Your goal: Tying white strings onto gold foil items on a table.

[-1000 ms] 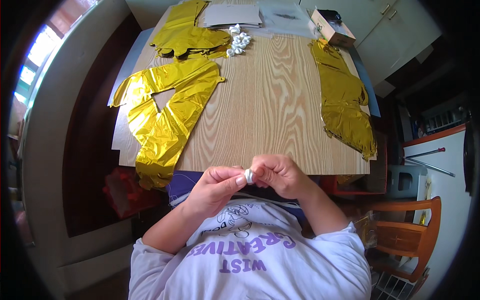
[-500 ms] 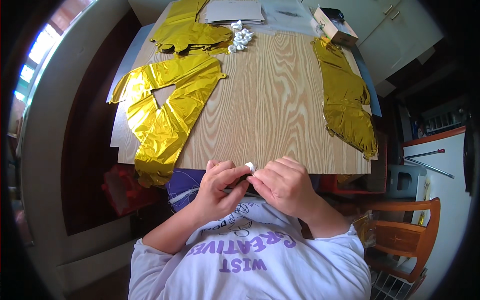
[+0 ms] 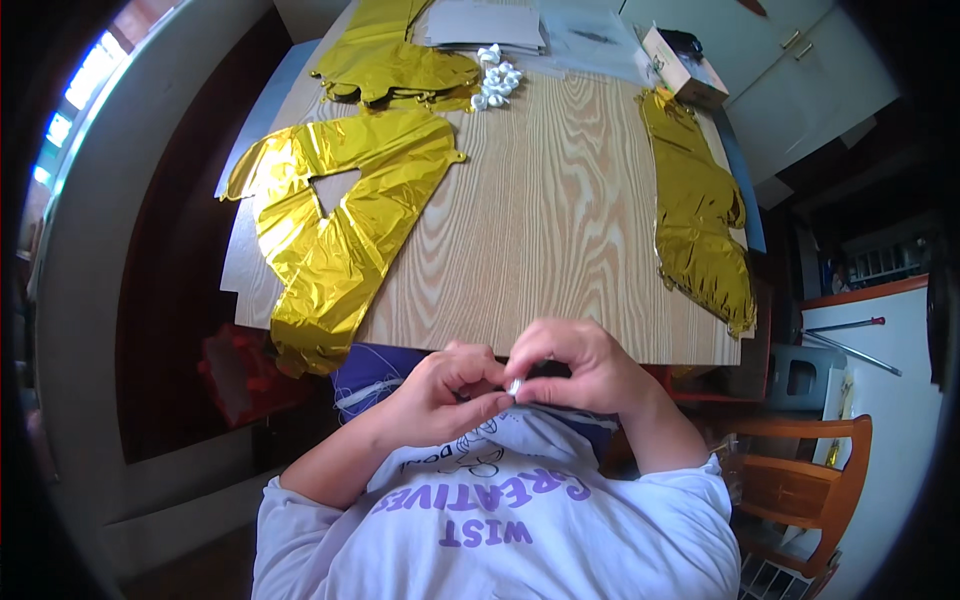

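Observation:
Just beyond the near table edge, over my lap, my hands meet at a small white bundle [image 3: 515, 387], which looks like wound-up ribbon or string. My right hand [image 3: 580, 368] pinches it between thumb and bent forefinger. From the other side, the thumb and fingers of my left hand [image 3: 452, 392] close on it. Similar small white bundles [image 3: 497, 85] lie heaped at the far middle of the table. Left of them, a flat gold foil balloon [image 3: 350, 235] with a hole in it spreads to the near left edge.
More gold foil [image 3: 400, 70] lies at the far left of the wood-grain table [image 3: 520, 250], and another gold foil piece [image 3: 697, 205] along its right side. Behind are grey-white sheets [image 3: 485, 25] and an open box [image 3: 685, 68]. A wooden chair [image 3: 800, 480] stands at right.
Both hands have come lower, toward my body. The white bundle has turned and now sits between my right thumb and forefinger, with my left fingertips still at it. The view has shifted slightly.

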Motion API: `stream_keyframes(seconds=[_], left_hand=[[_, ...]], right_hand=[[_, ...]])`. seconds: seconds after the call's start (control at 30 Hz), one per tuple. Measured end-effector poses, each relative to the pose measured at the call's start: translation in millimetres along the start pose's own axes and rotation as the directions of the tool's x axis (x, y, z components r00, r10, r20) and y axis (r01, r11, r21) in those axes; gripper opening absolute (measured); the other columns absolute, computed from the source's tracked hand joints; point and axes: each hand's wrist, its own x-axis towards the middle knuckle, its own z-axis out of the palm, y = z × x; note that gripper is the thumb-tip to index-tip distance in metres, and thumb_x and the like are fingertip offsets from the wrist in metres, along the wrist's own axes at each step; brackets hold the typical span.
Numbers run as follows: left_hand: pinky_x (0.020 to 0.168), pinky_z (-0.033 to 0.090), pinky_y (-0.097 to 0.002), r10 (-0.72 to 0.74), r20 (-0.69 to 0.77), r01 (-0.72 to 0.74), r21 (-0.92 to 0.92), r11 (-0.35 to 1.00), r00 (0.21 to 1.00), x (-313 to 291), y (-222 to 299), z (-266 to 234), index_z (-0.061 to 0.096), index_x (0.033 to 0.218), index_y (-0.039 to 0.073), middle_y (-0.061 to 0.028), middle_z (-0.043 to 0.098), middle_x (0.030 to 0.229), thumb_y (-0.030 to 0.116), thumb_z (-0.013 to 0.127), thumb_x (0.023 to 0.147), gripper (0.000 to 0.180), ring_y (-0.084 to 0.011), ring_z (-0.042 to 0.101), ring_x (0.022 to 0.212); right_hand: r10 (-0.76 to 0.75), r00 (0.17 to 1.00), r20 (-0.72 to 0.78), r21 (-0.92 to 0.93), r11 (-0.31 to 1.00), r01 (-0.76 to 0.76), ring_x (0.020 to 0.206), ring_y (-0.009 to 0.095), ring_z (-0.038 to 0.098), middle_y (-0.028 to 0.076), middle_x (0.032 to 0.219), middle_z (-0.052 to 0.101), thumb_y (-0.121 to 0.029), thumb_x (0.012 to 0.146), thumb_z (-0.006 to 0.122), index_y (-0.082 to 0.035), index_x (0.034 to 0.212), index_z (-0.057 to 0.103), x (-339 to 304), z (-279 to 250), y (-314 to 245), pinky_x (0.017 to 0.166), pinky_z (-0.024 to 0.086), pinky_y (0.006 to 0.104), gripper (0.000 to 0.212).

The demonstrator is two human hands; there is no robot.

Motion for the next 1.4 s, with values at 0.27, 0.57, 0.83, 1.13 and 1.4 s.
stream_keyframes(seconds=[0.27,0.57,0.83,1.13,1.4], left_hand=[[0.076,0.046,-0.0267,-0.340,0.216,0.402,-0.517,0.756,0.915,28.0,2.5,-24.3,0.067,0.095,-0.003,-0.0067,0.064,0.087,0.004,0.060,0.091,0.011,-0.0115,0.058,0.080],[0.062,0.037,-0.0251,-0.622,-0.009,0.294,-0.875,0.383,0.783,63.1,-3.8,-50.8,0.063,0.104,0.005,0.0050,0.045,0.065,0.018,0.061,0.089,0.019,-0.0071,0.039,0.056],[0.060,0.037,-0.0175,-0.462,-0.190,0.113,-0.826,0.552,0.866,25.7,3.3,-52.3,0.058,0.120,0.004,0.0023,0.056,0.080,0.005,0.056,0.091,0.029,-0.0052,0.046,0.064],[0.075,0.043,-0.0181,-0.497,0.093,0.465,-0.531,0.708,0.863,-46.0,-9.5,-36.0,0.059,0.121,0.003,0.0040,0.061,0.094,0.013,0.059,0.094,0.028,-0.0015,0.052,0.083],[0.062,0.045,-0.0234,-0.545,-0.397,0.627,0.105,0.772,0.738,-110.5,-36.9,-53.1,0.064,0.108,-0.001,-0.0016,0.063,0.082,0.010,0.062,0.088,0.023,-0.0051,0.053,0.071]], right_hand=[[-0.053,0.994,0.101,-0.235,0.969,0.075,0.069,0.018,0.060,0.008,0.077,0.059,-0.010,0.081,0.072,-0.002,0.083,0.059,23.2,-19.6,-21.9,0.062,0.047,0.0297,0.015],[0.080,0.997,0.007,-0.306,0.949,-0.074,0.068,0.015,0.055,0.007,0.074,0.057,-0.015,0.089,0.065,-0.002,0.084,0.054,84.9,-55.5,7.5,0.058,0.044,0.0298,0.017],[0.242,0.836,-0.492,-0.537,0.672,-0.510,0.062,0.015,0.062,0.010,0.070,0.067,-0.023,0.090,0.062,-0.001,0.077,0.066,200.7,-188.5,105.0,0.059,0.049,0.0297,0.026],[0.463,0.633,-0.620,-0.082,0.764,-0.639,0.053,0.016,0.062,0.010,0.068,0.064,-0.016,0.090,0.058,0.002,0.085,0.065,252.9,-193.0,111.8,0.045,0.047,0.0285,0.020],[-0.051,0.853,-0.519,-0.592,0.741,-0.316,0.064,0.010,0.059,0.007,0.084,0.065,-0.013,0.092,0.058,0.001,0.098,0.064,77.8,-59.4,24.8,0.058,0.049,0.0239,0.016]])
